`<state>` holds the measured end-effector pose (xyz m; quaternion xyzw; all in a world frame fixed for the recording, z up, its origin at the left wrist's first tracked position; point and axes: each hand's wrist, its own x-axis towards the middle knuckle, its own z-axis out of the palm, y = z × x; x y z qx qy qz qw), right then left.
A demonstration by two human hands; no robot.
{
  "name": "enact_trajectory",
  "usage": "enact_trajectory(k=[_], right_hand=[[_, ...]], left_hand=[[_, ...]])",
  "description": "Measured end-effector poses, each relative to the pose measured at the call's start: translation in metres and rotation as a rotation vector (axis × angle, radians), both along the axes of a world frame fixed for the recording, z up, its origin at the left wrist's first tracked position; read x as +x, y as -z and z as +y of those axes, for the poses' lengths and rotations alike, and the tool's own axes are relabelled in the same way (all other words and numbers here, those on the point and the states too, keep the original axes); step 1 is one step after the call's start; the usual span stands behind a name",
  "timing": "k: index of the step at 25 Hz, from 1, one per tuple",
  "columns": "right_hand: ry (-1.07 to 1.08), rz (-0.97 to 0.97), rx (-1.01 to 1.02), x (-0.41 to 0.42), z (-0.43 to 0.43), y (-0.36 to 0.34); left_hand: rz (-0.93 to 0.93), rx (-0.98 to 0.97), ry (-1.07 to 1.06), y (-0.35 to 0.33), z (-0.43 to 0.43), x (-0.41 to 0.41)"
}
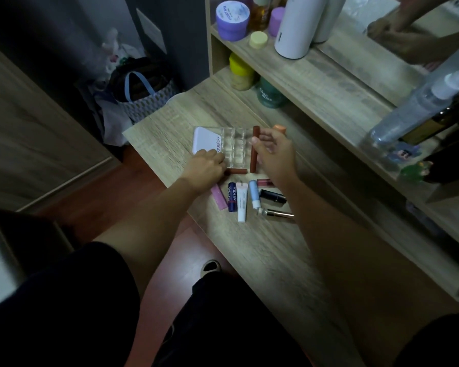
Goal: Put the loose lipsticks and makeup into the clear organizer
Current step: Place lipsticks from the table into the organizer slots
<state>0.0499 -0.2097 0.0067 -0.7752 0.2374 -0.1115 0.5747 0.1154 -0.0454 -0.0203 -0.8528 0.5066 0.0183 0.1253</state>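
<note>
Barely begun: clear organizer (233,147) near desk's (263,255) far-left corner, slots seemingly empty. Right hand (274,151) grips long brown lipstick (254,152) at organizer's edge; left hand (206,165) curls over short brown lipstick (236,171). Remaining tubes, Nivea stick (232,196) included, loose nearer front edge.

The organizer (233,145) sits on the table (170,128), with 8 loose tubes (242,202) nearer the person.
</note>
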Motion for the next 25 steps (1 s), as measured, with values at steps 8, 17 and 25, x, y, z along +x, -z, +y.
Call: enact_trajectory(k=[8,17,25], right_hand=[[0.014,-0.060,-0.010,0.016,-0.010,-0.019],[-0.038,-0.080,-0.014,0.043,-0.017,-0.037],[-0.087,0.021,-0.106,0.055,-0.014,-0.006]], left_hand=[[0.080,-0.098,-0.004,-0.013,0.007,0.006],[0.379,-0.475,-0.274,-0.054,0.022,0.046],[0.387,-0.390,-0.310,-0.055,-0.006,0.073]])
